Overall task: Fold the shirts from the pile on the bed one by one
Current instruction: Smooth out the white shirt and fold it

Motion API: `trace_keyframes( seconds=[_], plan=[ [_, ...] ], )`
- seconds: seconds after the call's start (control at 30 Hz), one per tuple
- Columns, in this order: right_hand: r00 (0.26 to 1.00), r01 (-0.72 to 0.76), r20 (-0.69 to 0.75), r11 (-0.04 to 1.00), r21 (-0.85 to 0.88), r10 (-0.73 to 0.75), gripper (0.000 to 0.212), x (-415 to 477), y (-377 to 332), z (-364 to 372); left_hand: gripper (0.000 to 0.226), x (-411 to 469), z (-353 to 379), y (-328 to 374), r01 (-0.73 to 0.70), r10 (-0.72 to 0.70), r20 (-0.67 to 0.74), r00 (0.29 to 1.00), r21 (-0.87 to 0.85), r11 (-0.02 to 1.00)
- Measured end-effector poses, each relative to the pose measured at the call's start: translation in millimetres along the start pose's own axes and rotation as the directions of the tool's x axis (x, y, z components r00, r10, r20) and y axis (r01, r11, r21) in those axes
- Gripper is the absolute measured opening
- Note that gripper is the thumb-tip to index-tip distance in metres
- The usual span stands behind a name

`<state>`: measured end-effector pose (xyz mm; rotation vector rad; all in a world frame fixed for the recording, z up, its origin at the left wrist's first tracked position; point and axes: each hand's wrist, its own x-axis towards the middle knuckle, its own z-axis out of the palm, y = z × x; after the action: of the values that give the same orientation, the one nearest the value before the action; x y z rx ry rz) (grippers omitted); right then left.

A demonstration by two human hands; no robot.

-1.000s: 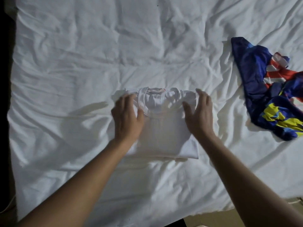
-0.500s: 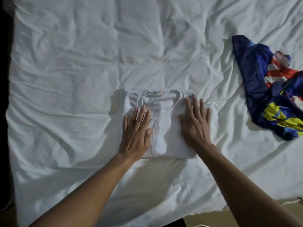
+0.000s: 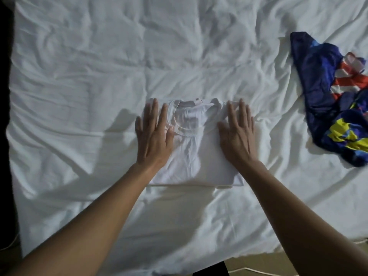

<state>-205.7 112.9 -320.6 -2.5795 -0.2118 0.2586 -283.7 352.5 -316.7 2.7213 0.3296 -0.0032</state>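
A folded white shirt (image 3: 196,152) lies in the middle of the bed (image 3: 79,76), collar away from the person. The left hand (image 3: 154,136) and right hand (image 3: 238,136) press flat on either side of the collar, fingers straight and slightly apart. A blue shirt (image 3: 326,82) lies crumpled well to the white shirt's right.

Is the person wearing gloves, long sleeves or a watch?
No. The left arm and right arm are bare right to the picture's edge, with no sleeves, watch or bracelet. The left hand and right hand have no gloves and no rings that show.
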Motion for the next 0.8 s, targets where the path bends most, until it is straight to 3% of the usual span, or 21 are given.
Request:
trace_keyframes(
  seconds=[0.1,0.17,0.27,0.33,0.53,0.8],
  plan=[
    [0.982,-0.187,0.002,0.97,0.156,0.189,0.067,-42.3,-6.0,-8.8,0.066,-37.7,-10.6,1.2,0.311,-0.326,-0.027,0.945,-0.231,0.922],
    [0.976,-0.212,-0.004,0.961,0.178,0.217,0.065,-68.1,-9.3,-8.2,0.06,-58.5,-12.6,3.7,0.402,-0.419,0.048,0.907,-0.402,0.823],
    [0.974,-0.223,0.01,0.95,0.219,0.227,0.058,-88.3,-12.2,0.2,0.05,-74.9,-11.3,4.8,0.298,-0.306,0.065,0.95,-0.488,0.82],
    [0.972,-0.231,0.014,0.941,0.245,0.235,0.05,-86.2,-12.9,3.8,0.044,-67.7,-9.1,2.9,0.304,-0.299,0.1,0.949,-0.541,0.784],
    [0.983,-0.181,0.022,0.947,0.267,0.181,0.045,-77.1,-7.7,1.6,0.059,-41.4,-14.9,1.3,0.361,-0.269,0.249,0.93,-0.493,0.791],
    [0.988,-0.142,-0.013,0.946,0.293,0.153,0.051,-99.9,-64.8,-69.8,0.068,-69.9,-102.0,45.1,0.292,-0.26,0.135,0.956,-0.517,0.804]
  ],
)
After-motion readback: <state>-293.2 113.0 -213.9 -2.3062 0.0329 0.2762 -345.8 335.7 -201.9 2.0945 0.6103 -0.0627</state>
